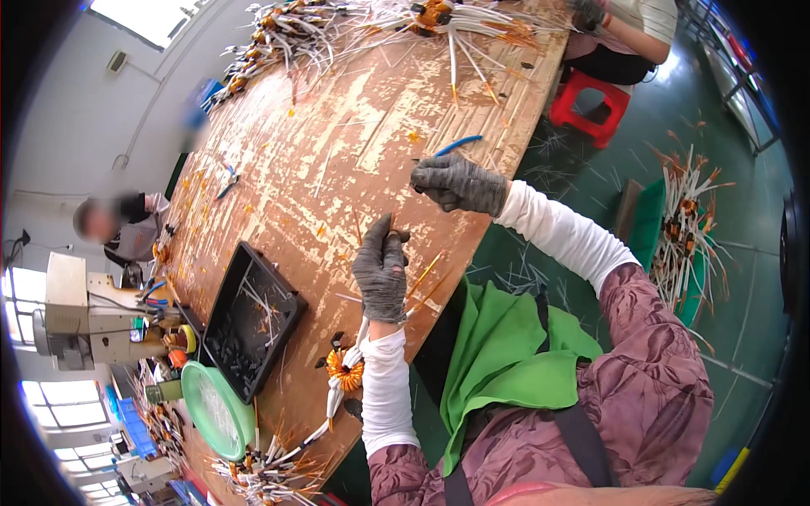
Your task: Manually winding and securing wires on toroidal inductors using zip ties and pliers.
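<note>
My left hand (381,274), in a grey glove, has its thumb and fingers pinched together over white wires with copper-coloured ends. These wires (426,278) spread out beside the hand. They run to an orange-wound ring coil (344,369) on the table beside my left forearm. Farther right, my right hand (460,184), also gloved, is closed above the table; whatever is in its fingers is hidden. A blue-handled tool (460,145) shows just beyond this hand, and I cannot tell whether the two touch.
A black tray (294,314) with small dark parts and a green basin (218,411) stand left on the worn table (278,169). Blue-handled pliers (228,182) lie farther off. Wired coils (270,38) are heaped at the far edge. Co-workers sit far left and far right, near a red stool (588,110).
</note>
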Demonstrator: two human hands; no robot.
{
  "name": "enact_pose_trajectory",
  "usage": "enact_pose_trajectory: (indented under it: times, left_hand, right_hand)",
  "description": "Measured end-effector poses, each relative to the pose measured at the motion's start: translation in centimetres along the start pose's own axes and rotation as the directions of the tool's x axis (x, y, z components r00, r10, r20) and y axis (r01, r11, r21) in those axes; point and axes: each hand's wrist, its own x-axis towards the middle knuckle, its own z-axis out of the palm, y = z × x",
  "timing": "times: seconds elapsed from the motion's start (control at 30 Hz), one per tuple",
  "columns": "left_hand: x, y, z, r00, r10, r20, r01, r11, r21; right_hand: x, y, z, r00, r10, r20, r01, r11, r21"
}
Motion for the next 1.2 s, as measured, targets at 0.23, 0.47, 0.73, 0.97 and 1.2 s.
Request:
enact_pose_trajectory:
  times: [0.23,0.47,0.73,0.97,1.2]
  left_hand:
    - [-0.6,-2.2,-3.0,0.989,0.144,-0.045,-0.14,0.987,0.074]
    - [-0.5,-1.2,-0.4,0.973,0.231,-0.031,-0.228,0.971,0.066]
    - [-0.2,-1.1,-1.2,0.973,0.228,-0.02,-0.225,0.969,0.105]
    - [-0.2,-1.4,-0.8,0.974,0.226,-0.006,-0.225,0.972,0.072]
    - [-0.5,-1.1,-0.8,0.978,0.211,0.006,-0.21,0.974,0.089]
  right_hand:
    - [2.0,0.9,4.6,0.992,-0.049,-0.117,0.004,0.934,-0.358]
    - [0.2,0.5,4.0,0.985,-0.116,-0.124,0.072,0.946,-0.317]
    - [0.4,0.0,5.4,0.98,-0.18,-0.085,0.129,0.898,-0.421]
    - [0.2,0.0,5.4,0.978,-0.186,-0.096,0.118,0.87,-0.478]
    - [0.1,0.1,5.1,0.979,-0.175,-0.102,0.107,0.874,-0.474]
